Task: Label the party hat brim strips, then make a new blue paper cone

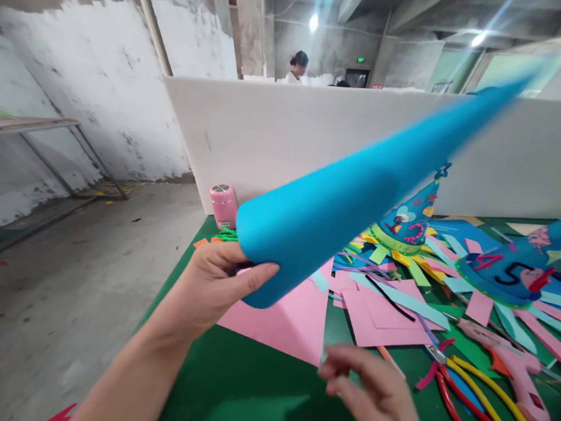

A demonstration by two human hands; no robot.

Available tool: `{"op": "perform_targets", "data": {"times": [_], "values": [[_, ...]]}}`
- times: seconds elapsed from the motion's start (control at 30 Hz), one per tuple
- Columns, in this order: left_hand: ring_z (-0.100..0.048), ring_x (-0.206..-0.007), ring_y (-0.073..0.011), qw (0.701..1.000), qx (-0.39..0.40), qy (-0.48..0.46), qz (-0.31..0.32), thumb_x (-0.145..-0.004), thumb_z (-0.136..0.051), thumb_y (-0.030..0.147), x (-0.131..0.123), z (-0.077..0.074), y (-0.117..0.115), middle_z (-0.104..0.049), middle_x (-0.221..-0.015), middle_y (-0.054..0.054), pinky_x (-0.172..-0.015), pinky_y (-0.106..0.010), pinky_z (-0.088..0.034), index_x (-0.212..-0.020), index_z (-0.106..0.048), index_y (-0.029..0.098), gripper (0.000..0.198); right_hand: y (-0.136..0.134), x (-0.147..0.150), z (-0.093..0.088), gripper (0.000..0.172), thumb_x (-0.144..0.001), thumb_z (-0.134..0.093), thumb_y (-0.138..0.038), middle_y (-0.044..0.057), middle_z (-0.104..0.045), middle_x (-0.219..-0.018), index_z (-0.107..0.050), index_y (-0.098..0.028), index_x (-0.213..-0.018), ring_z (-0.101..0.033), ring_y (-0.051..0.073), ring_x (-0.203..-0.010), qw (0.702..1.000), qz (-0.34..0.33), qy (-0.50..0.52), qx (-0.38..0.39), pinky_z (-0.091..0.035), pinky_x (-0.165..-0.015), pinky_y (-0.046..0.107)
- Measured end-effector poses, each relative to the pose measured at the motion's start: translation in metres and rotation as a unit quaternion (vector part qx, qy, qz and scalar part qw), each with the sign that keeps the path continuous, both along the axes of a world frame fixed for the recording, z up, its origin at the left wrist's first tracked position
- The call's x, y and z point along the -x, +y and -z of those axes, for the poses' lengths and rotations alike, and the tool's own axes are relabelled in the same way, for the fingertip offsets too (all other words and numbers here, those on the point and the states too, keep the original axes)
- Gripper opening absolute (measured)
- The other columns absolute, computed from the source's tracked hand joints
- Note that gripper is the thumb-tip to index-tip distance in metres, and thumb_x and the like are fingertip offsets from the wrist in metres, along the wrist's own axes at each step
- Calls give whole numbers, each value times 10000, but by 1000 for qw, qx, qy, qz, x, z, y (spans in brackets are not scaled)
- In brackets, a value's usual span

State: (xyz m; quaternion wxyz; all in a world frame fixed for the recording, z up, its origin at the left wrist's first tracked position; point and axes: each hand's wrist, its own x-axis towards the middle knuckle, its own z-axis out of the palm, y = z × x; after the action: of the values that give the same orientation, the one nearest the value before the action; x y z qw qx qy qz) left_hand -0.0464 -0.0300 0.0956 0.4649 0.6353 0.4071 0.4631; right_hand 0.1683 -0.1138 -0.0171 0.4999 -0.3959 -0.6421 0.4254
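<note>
So, a blue paper cone [331, 202] is held up across the middle of the scene, above the worktop [242, 399], wide end toward the near left and tip aimed at the far right, where it gets pretty blurry. The wide rim is pinched by the left hand [213, 287]: that grip is firmly on the paper, thumb laid on the outside, fingers tucked behind and partly hidden. The cone's inside can't be seen from here, so whether there's anything in it can't be told.

The right hand [377, 392] is held low at the near edge, a bit blurred, fingers loosely curled and nothing gripped.

As for containers, a pink jar [223, 206] is parked at the far left corner, just past the cone's wide end. Its top is covered, so its contents are hidden.

A pink sheet [293, 331] is laid below the cone, with more pink paper [374, 319] to its right. Farther right, a star-topped hat [408, 219] and a hat marked "4" and "5" [508, 265] are surrounded by paper strips [479, 308]. At the near right, a pink glue gun [509, 358] and scissors [439, 355] can be spotted. The far side is bounded by a white partition [319, 121].
</note>
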Motion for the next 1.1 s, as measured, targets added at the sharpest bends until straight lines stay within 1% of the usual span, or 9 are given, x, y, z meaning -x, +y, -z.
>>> {"op": "perform_targets", "data": {"times": [0.07, 0.13, 0.23, 0.33, 0.43, 0.57, 0.77, 0.97, 1.1], "values": [[-457, -535, -114, 980, -18, 190, 63, -700, -604, 266, 2, -16, 3, -545, -576, 18, -489, -231, -363, -650, -660, 183, 111, 5, -8, 1, 270, -827, -491, -196, 26, -633, -870, -531, -285, -1079, -602, 126, -720, 990, 128, 51, 21, -508, -631, 225], [-390, -502, -101, 939, -23, 329, 101, -726, -536, 265, 0, -25, 6, -477, -542, 29, -463, -232, -294, -569, -590, 179, 188, 10, -12, 2, 219, -819, -505, -200, 25, -594, -862, -542, -267, -1024, -578, 125, -729, 970, 233, 62, -13, -503, -616, 216], [-258, -438, -87, 880, -53, 459, 111, -696, -512, 240, -10, -21, 13, -309, -460, 51, -428, -255, -177, -452, -394, 184, 277, 15, -11, -1, 231, -768, -558, -186, 37, -535, -874, -535, -248, -990, -543, 163, -799, 947, 294, -5, -129, -491, -694, 285], [-209, -416, -91, 859, -74, 486, 146, -658, -511, 213, -19, -3, 20, -245, -431, 53, -432, -280, -130, -440, -264, 189, 331, 23, -4, -11, 447, -722, -605, -232, 90, -479, -1090, -453, -255, -1141, -471, 248, -1024, 939, 252, -145, -184, -432, -838, 406], [-257, -418, -95, 857, -62, 473, 194, -630, -512, 207, -25, 11, 24, -298, -425, 47, -433, -276, -142, -426, -297, 191, 297, 37, 5, -20, 689, -693, -626, -325, 109, -357, -1289, -295, -262, -1293, -329, 297, -1198, 929, 171, -270, -188, -330, -948, 475], [-278, -418, -89, 855, -27, 465, 227, -607, -514, 199, -30, 11, 28, -325, -426, 54, -423, -266, -154, -435, -351, 189, 237, 59, 15, -23, 806, -688, -603, -440, 106, -301, -1370, -197, -229, -1352, -247, 300, -1260, 911, 108, -351, -187, -251, -993, 485], [-236, -450, -87, 865, 30, 436, 246, -599, -497, 185, -26, -1, 39, -278, -474, 61, -420, -262, -152, -479, -337, 194, 200, 81, 19, -26, 747, -737, -552, -455, 93, -386, -1341, -208, -215, -1355, -350, 260, -1212, 922, 82, -341, -165, -303, -954, 439], [-233, -465, -93, 877, 82, 398, 255, -637, -485, 229, -16, 3, 51, -299, -511, 56, -432, -263, -151, -531, -410, 198, 134, 95, 20, -26, 755, -720, -577, -445, 102, -474, -1272, -221, -237, -1352, -444, 268, -1140, 937, 74, -315, -135, -337, -903, 452], [-202, -468, -93, 879, 106, 392, 249, -635, -526, 274, -15, 6, 53, -265, -497, 59, -444, -271, -142, -486, -357, 197, 238, 97, 21, -22, 768, -712, -587, -440, 103, -467, -1278, -222, -228, -1353, -439, 263, -1147, 940, 67, -310, -124, -339, -906, 439]]}}
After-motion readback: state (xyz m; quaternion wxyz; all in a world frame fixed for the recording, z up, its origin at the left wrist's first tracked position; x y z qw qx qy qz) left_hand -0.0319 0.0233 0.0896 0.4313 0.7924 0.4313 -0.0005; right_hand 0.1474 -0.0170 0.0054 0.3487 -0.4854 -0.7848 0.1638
